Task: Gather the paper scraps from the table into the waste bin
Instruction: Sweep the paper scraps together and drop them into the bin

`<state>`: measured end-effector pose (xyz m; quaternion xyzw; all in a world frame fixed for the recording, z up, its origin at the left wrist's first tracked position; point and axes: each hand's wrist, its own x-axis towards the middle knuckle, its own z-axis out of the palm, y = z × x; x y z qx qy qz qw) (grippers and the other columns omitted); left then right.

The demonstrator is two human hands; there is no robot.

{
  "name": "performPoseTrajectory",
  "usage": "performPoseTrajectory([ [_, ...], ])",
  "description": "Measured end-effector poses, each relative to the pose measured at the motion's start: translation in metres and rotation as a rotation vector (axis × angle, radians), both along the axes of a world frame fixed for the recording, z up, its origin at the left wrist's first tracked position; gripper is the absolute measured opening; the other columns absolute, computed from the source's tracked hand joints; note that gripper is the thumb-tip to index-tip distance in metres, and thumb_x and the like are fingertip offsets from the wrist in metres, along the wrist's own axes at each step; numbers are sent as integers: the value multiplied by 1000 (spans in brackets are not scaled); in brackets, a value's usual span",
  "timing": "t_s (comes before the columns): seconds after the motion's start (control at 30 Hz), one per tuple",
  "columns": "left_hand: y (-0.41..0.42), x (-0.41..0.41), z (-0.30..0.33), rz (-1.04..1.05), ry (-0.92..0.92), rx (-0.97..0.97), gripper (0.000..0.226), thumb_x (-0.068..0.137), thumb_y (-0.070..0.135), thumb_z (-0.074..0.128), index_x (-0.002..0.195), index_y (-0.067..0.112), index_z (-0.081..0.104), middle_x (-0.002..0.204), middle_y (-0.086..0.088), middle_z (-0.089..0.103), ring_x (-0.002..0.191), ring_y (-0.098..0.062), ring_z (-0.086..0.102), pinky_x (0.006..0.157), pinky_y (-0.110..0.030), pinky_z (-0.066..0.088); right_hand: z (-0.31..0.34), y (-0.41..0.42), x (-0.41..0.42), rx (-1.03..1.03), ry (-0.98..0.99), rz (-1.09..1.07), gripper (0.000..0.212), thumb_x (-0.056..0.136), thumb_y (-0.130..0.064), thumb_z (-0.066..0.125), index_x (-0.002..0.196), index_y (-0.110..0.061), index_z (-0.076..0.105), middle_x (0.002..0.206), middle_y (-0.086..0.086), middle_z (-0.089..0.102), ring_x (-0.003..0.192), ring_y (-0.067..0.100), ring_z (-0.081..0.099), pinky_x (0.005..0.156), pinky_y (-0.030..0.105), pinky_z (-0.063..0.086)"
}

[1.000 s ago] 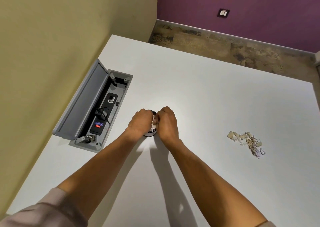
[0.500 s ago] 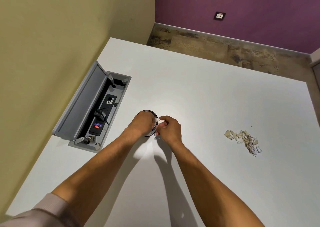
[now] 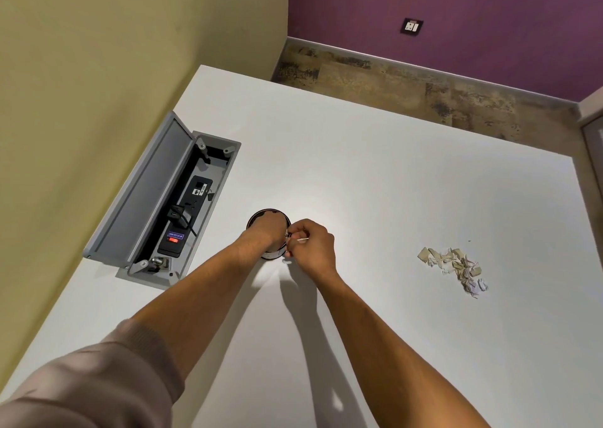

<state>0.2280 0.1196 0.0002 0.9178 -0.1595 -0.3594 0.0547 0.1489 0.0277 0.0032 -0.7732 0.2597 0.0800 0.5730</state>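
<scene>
right hand (image 3: 313, 246) has slid right off the waste bin (image 3: 269, 235), pinching a scrap; left hand (image 3: 266, 233) covers its rim, grip unclear; scraps (image 3: 455, 269) well right.

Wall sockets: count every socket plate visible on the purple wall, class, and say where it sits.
1. The single socket plate sits low on the purple wall, just above the skirting, beyond the table's far edge. Others may lie outside the view.

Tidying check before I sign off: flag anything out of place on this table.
A loose heap of torn beige paper scraps lies on the white table, well apart from the small round dark-rimmed bin.
</scene>
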Motion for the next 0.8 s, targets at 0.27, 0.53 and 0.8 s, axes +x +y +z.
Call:
performPoseTrajectory([
  [0.27,2,-2,12,35,-4,-55,17,90,10,48,87,9,65,101,-13,70,96,-28,65,78,-32,49,4,0,0,-3,53,-10,18,80,6,55,82,-4,70,68,6,68,57,22,69,55,33,61],
  [0.53,18,-12,38,275,-223,-142,17,84,13,60,87,23,73,95,-6,72,96,-27,65,75,-32,52,15,-5,-14,6,21,-13,20,82,3,56,85,-11,71,79,9,70,73,31,71,46,15,49],
  [0.8,-12,-66,57,320,-543,-477,22,92,14,53,100,17,73,101,-4,73,96,-31,65,76,-34,50,13,-51,-62,-53,-66,-157,23,90,-9,55,107,-13,70,102,0,71,88,15,67,72,13,49],
])
